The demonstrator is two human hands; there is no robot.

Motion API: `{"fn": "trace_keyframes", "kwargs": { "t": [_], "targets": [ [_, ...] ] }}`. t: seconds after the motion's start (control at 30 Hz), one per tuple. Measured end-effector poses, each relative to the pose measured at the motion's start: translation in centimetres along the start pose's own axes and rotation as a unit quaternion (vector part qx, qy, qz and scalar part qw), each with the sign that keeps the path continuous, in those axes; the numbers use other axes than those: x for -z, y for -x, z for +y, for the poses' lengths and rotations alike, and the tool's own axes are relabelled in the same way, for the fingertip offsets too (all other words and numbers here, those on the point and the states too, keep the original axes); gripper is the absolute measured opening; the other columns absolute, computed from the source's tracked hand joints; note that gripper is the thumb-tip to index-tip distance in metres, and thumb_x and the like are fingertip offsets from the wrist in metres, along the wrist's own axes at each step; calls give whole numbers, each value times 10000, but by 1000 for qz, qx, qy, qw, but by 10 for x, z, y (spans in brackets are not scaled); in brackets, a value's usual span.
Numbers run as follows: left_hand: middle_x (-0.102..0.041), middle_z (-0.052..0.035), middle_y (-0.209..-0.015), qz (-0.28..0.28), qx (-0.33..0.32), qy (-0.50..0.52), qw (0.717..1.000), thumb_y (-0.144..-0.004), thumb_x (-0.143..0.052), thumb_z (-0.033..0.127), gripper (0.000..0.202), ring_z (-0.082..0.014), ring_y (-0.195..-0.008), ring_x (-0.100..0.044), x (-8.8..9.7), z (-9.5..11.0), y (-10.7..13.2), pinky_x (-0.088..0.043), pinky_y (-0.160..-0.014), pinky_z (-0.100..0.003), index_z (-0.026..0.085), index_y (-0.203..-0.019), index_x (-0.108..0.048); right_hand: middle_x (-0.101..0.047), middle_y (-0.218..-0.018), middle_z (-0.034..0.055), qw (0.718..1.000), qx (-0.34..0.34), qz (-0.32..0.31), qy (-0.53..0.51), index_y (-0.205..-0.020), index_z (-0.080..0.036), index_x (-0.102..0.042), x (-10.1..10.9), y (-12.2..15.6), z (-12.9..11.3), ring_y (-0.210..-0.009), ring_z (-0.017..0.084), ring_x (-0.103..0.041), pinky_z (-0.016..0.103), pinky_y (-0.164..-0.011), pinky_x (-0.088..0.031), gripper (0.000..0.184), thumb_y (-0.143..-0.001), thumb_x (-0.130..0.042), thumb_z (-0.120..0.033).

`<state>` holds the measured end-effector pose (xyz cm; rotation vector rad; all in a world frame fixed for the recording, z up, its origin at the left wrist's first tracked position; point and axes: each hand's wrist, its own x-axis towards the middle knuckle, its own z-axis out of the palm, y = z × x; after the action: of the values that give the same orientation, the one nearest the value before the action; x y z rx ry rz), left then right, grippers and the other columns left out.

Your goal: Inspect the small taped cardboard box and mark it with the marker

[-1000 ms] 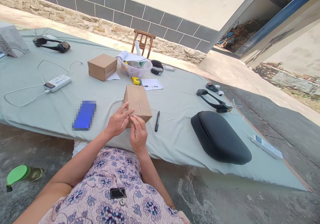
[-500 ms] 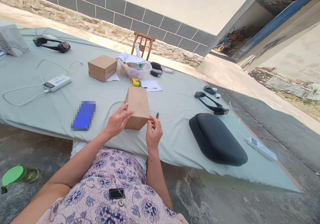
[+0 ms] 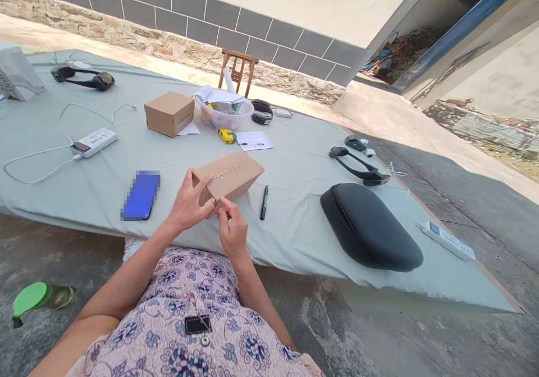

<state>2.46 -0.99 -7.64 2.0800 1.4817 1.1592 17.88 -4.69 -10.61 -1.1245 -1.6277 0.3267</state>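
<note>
Cardboard box (image 3: 236,172) was handled at the desk (image 3: 297,166)

The left hand (image 3: 186,204) gripped it at eight o'clock; the right hand (image 3: 234,234) had its fingers (image 3: 229,211) pinched together at seven. From the box, a black marker (image 3: 264,203) lay at four, a yellow tape measure (image 3: 228,136) at twelve.

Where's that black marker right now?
In the head view, the black marker lies on the tablecloth, just right of the nearer cardboard box and the right hand, and left of the large black case.

Head camera: above the wearer's lap (image 3: 189,287), facing 12 o'clock, down
Table (image 3: 295,169): close
Tiled wall (image 3: 189,5): farther, 12 o'clock
</note>
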Motion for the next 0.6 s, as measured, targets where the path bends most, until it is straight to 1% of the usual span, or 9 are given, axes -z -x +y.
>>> {"fn": "trace_keyframes", "kwargs": {
  "t": [0.1,0.2,0.27,0.37,0.47,0.53,0.6],
  "targets": [
    [-134,-169,-1651,-22,0,5,1000,-808,-707,467,719,-447,-1529,-179,5,3,0,-344,-1171,-567,236,-1456,-500,-765,-932,55,1000,2,12,-7,-1161,-199,-656,2,-3,0,-734,139,-715,250,-688,-591,269,-999,-480,-322],
    [-146,-179,-1645,-40,17,1,999,-793,-711,574,742,-442,-1523,-205,8,6,-2,-410,-1126,-556,244,-1431,-521,-773,-957,56,999,1,26,-19,-1091,-203,-679,3,-4,1,-747,140,-718,249,-689,-592,229,-992,-505,-314],
    [-146,-188,-1641,-56,29,-16,998,-802,-698,593,735,-431,-1522,-219,11,8,-3,-458,-1086,-537,247,-1426,-521,-774,-966,57,999,-3,22,-29,-1079,-206,-685,3,-4,1,-748,141,-718,255,-698,-592,239,-1000,-481,-302],
    [-143,-192,-1636,-69,34,-50,996,-792,-728,558,749,-425,-1514,-244,13,9,-4,-509,-1034,-510,248,-1435,-500,-772,-979,58,999,-10,8,-38,-1095,-210,-685,4,-5,2,-751,141,-717,262,-712,-588,278,-1013,-433,-294],
    [-160,-175,-1623,-66,24,-63,996,-797,-742,488,704,-412,-1498,-285,13,11,-3,-530,-1013,-486,252,-1416,-504,-766,-974,51,999,-22,-3,-33,-1070,-217,-688,7,-8,2,-749,144,-710,265,-719,-577,256,-998,-474,-337],
    [-160,-171,-1615,-72,15,-58,996,-805,-730,456,674,-408,-1494,-296,13,13,-3,-527,-1017,-486,250,-1407,-507,-759,-902,36,999,-37,-2,-23,-1050,-216,-690,10,-10,2,-721,146,-694,260,-702,-563,249,-974,-528,-389],
    [-157,-176,-1608,-88,14,-47,995,-801,-725,437,674,-411,-1486,-311,15,15,-2,-522,-1020,-489,244,-1408,-505,-729,-778,10,998,-58,5,-4,-1057,-212,-692,14,-13,4,-660,145,-661,254,-664,-540,285,-946,-572,-445]
  ]
}}
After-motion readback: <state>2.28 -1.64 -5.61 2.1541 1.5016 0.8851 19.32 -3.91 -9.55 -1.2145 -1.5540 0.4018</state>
